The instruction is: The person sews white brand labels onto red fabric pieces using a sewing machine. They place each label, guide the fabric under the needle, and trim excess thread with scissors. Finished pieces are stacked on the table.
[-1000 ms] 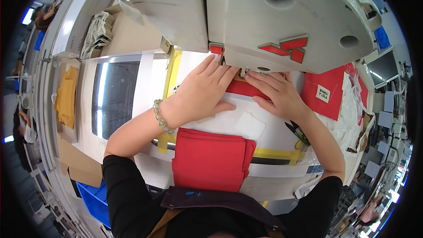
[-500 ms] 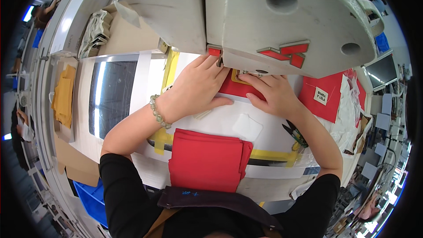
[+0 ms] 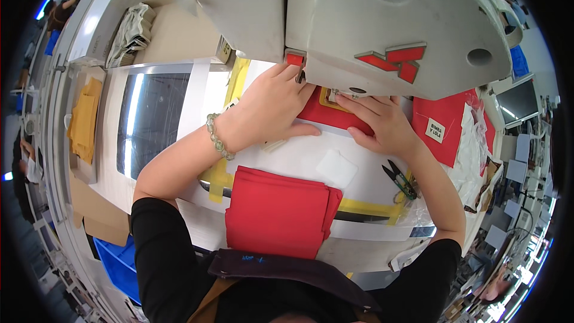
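A red cloth piece (image 3: 330, 115) lies flat on the white work surface beneath a large pale sewing machine head (image 3: 347, 24). My left hand (image 3: 266, 110) rests at the cloth's left side, fingers stretched forward and thumb spread out. On the right side, my right hand (image 3: 387, 124) presses down with extended fingers, the thumb apart and its fingertips by a small yellow frame (image 3: 324, 99) on the cloth. Neither hand grips anything. The machine head hides the far part of the cloth. Nearer me sits a folded stack of red cloth (image 3: 278, 212).
Thread snips (image 3: 402, 181) lie near my right forearm, and a whitish square (image 3: 336, 167) sits beyond the stack. Red cloth with a pale label (image 3: 435, 130) is at right, beside crumpled clear plastic (image 3: 469, 149). A box holds yellow pieces (image 3: 85, 121) at left.
The view has shifted slightly. My right hand has slid a little to the right, baring more of the yellow frame. My left hand stays on the cloth almost unchanged.
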Motion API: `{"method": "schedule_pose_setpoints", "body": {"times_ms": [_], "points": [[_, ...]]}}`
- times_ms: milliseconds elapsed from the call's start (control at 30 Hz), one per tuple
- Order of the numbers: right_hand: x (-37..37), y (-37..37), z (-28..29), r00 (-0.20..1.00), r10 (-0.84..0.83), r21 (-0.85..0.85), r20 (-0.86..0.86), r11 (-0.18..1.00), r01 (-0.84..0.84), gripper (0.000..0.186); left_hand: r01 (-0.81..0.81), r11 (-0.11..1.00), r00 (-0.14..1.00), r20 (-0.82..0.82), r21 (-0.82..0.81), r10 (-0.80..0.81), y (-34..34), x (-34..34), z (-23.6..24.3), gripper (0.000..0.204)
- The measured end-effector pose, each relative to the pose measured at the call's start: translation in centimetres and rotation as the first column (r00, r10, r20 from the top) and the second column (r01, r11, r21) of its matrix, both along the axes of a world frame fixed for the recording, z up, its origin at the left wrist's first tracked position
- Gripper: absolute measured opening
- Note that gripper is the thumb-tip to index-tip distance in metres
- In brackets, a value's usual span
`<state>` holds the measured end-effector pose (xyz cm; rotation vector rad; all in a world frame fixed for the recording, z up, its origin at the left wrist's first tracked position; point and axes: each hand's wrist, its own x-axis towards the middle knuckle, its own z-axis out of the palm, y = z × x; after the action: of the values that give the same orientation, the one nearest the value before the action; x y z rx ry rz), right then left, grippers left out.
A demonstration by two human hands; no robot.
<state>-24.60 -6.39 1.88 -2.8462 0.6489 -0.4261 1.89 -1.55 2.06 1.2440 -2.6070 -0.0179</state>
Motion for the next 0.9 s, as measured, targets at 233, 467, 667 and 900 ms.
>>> {"method": "schedule_pose_setpoints", "body": {"times_ms": [233, 467, 667, 900], "points": [[-0.16, -0.26, -0.03, 1.000, 0.008, 0.034, 0.008, 0.999, -0.008, 0.060, 0.022, 0.997, 1.000, -0.017, -0.078, -0.024, -0.20, 0.27, -0.25, 0.076], [0.09, -0.07, 0.01, 1.000, -0.024, 0.086, 0.002, 0.996, 0.024, 0.060, 0.016, 0.998, 1.000, -0.025, -0.056, -0.018, -0.29, 0.21, -0.29, 0.073], [0.14, -0.20, -0.31, 1.000, -0.022, 0.155, 0.004, 0.988, 0.022, 0.058, -0.004, 1.000, 1.000, -0.017, -0.017, 0.003, -0.06, -0.04, -0.36, 0.067], [0.37, -0.22, -0.15, 0.999, 0.016, 0.041, 0.031, 0.999, -0.017, 0.049, 0.018, 1.000, 0.998, -0.051, -0.024, -0.020, -0.15, 0.03, -0.03, 0.067]]}}
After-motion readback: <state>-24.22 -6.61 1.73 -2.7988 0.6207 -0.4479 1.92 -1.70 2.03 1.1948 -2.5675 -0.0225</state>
